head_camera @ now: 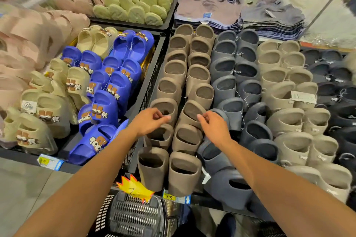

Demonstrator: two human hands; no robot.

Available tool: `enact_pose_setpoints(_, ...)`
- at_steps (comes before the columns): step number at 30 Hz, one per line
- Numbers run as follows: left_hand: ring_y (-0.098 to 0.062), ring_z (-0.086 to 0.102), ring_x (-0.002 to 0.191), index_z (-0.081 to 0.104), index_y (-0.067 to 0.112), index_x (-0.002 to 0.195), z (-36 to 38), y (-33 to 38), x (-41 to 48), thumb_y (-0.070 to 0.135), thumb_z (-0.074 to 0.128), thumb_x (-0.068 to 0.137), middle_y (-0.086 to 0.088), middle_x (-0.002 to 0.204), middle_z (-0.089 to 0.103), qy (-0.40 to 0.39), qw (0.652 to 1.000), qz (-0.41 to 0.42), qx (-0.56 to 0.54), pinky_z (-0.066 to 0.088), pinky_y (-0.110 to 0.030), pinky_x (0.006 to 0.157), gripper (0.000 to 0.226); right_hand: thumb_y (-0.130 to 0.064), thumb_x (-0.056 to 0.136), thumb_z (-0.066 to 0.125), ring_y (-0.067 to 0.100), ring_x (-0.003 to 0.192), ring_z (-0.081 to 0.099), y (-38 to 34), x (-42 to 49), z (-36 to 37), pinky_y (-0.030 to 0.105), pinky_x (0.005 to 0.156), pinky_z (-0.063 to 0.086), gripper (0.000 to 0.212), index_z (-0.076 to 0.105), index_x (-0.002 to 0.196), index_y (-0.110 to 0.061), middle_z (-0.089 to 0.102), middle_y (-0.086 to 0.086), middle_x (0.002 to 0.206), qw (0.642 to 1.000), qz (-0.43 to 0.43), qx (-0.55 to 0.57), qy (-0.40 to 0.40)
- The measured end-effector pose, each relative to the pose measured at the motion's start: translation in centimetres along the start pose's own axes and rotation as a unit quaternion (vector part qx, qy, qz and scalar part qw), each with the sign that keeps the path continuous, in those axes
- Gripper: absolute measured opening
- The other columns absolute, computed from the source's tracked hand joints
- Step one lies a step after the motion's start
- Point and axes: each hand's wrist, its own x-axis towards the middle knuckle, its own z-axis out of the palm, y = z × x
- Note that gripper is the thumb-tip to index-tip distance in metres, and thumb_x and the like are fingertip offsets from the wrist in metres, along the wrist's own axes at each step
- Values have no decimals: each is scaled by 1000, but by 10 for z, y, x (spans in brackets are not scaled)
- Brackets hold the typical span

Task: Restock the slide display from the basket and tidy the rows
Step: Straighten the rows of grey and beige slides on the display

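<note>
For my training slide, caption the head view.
Both hands reach into the brown slides above the basket.

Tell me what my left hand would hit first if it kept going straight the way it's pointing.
Probably the brown slide right at the fingertips of the left hand, in the left brown column. The fingers are curled at its opening and may already touch it; depth is hard to judge from this view.
</note>
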Motion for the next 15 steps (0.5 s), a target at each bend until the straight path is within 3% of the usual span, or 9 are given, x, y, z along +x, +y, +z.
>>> enact_pose_setpoints(2, -13, 62, 88, 64, 23, 100, -9, 2, 8, 56, 61, 86, 4, 94, 64, 89, 996, 15, 11, 53, -36, 81, 36, -43, 94, 54, 26, 98, 60, 7, 12, -4, 32, 73, 42, 32, 61, 105, -14, 64, 5, 99, 999, 26, -15, 33)
enact_pose_setpoints(4, -18, 58, 101, 60, 22, 109, -16, 1, 20, 39, 67, 87, 0, 108, 59, 145, 988, 38, 27, 50, -40, 91, 29, -39, 92, 59, 29, 110, 57, 12, 24, -5, 38, 87, 46, 40, 54, 122, -13, 61, 9, 116, 998, 47, -37, 13)
enact_pose_setpoints(8, -25, 52, 118, 48, 23, 134, -24, 3, 43, 24, 69, 87, -7, 131, 50, 79, 994, 24, 75, 45, -43, 101, 51, -30, 87, 67, 28, 123, 53, 6, 48, -3, 42, 100, 45, 59, 44, 140, -16, 56, 8, 136, 997, 42, -16, -69)
enact_pose_setpoints(11, -26, 56, 113, 47, 26, 137, -18, 3, 58, 16, 67, 88, -8, 127, 53, 24, 993, 33, 113, 46, -40, 99, 54, -24, 88, 66, 31, 122, 54, 3, 59, 0, 41, 99, 45, 59, 42, 141, -22, 59, 11, 132, 990, 15, -64, -121)
enact_pose_setpoints(15, -26, 56, 114, 52, 24, 135, -13, 0, 69, 7, 59, 91, -8, 123, 58, 9, 993, 36, 113, 45, -40, 100, 48, -17, 90, 62, 32, 124, 53, 4, 67, 2, 39, 101, 44, 57, 43, 143, -24, 58, 11, 135, 990, 5, -63, -130)
